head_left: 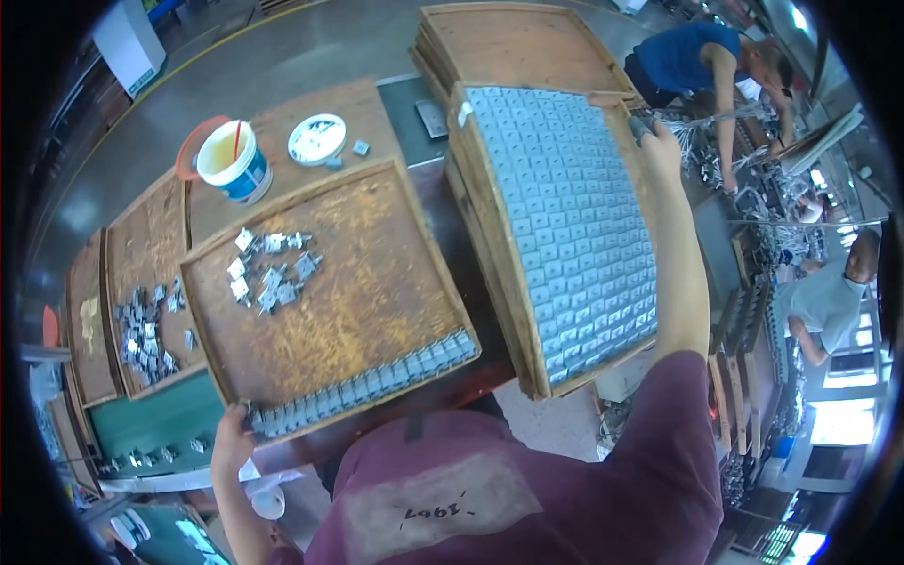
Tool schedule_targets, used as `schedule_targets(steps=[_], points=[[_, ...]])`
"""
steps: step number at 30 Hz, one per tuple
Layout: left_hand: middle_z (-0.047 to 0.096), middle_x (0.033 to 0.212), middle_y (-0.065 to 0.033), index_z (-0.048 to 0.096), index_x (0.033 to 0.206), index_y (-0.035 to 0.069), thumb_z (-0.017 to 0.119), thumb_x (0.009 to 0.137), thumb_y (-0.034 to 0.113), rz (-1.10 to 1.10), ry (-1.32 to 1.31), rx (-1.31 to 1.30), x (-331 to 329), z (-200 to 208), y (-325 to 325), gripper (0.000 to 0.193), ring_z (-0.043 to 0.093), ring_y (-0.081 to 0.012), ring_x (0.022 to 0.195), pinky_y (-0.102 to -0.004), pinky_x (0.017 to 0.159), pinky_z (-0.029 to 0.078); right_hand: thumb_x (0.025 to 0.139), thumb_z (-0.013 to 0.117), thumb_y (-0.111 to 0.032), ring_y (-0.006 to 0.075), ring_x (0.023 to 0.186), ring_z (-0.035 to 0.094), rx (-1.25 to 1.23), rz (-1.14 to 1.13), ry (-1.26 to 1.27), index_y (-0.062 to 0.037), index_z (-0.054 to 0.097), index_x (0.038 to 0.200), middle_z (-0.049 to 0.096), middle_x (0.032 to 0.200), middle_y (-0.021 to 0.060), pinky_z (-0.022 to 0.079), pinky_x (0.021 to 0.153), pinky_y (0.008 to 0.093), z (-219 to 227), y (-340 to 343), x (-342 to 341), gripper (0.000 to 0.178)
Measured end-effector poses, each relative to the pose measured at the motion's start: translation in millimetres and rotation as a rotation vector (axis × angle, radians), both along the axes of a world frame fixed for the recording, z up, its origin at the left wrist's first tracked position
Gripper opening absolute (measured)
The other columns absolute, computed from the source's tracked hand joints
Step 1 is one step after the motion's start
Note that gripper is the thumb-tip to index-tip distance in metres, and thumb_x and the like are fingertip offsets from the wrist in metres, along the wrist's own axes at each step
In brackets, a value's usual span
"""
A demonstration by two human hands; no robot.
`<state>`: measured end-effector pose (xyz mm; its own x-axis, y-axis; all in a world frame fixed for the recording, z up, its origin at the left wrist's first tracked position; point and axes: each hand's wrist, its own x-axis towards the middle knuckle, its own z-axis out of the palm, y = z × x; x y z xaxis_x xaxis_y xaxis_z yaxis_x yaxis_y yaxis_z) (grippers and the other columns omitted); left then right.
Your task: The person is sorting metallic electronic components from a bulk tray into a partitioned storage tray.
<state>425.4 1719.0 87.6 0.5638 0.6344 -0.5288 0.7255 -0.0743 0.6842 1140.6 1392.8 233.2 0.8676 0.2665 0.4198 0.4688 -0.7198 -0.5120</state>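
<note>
My left hand point(232, 441) is at the near left corner of a shallow wooden tray point(438, 254), its fingers closed beside the end of a row of small metal parts point(367, 384). Whether it grips a part or the tray's corner is unclear. Along the near side of that tray the parts stand tightly side by side, with a loose pile of similar metal parts point(273, 268) farther back. My right arm reaches far to the right. There my right hand point(661, 151) is closed around something dark grey, too small to name, by the edge of a wooden tray filled with rows of square metal pieces point(565, 217).
The filled tray tops a stack, with another wooden tray point(523, 47) behind. A white bucket point(231, 165) and a round white lid point(317, 139) stand at back left. More parts point(146, 330) lie farther left, above a green surface point(155, 428). Two people point(692, 56) work at right.
</note>
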Motion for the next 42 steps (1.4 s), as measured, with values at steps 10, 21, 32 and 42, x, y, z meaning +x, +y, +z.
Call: schedule_targets(steps=[10,21,32,42], points=[[0.053,0.118,-0.0212,0.05,0.136,0.002,0.046,0.069,-0.009,-0.255,0.033,0.309,-17,-10,8,0.068,0.055,-0.0385,0.105,-0.0407,0.092,0.046,0.092,0.046,-0.059,0.037,0.129,0.05,-0.345,0.08,0.155,-0.0112,0.058,0.134,0.055,0.137,0.0186,0.04,0.104,0.043,-120,3,201,0.064],[0.068,0.11,-0.0208,0.062,0.123,0.011,0.062,0.082,0.03,0.755,0.728,0.526,-98,-3,25,0.045,0.065,-0.0385,0.103,-0.0462,0.085,0.052,0.098,0.048,-0.008,0.0275,0.115,0.062,0.728,0.27,0.667,0.0074,0.059,0.123,0.065,0.117,0.0177,0.049,0.102,0.0404,-52,53,151,0.032],[0.069,0.107,-0.0085,0.061,0.118,0.0,0.058,0.086,0.003,0.895,-0.629,0.044,-82,-36,8,0.032,0.065,-0.0166,0.094,-0.0293,0.08,0.05,0.097,0.059,-0.01,0.0137,0.092,0.065,0.415,0.64,0.586,0.0,0.057,0.129,0.065,0.115,0.0086,0.058,0.069,0.0265,-30,77,-200,0.034],[0.062,0.117,-0.004,0.061,0.126,0.003,0.066,0.085,-0.007,0.363,-1.104,-0.272,59,69,-88,0.043,0.06,-0.0148,0.111,-0.03,0.093,0.05,0.085,0.076,-0.017,0.0227,0.08,0.069,0.092,1.137,0.703,0.0009,0.059,0.111,0.068,0.096,0.0118,0.057,0.066,0.0331,-25,130,-443,0.036]])
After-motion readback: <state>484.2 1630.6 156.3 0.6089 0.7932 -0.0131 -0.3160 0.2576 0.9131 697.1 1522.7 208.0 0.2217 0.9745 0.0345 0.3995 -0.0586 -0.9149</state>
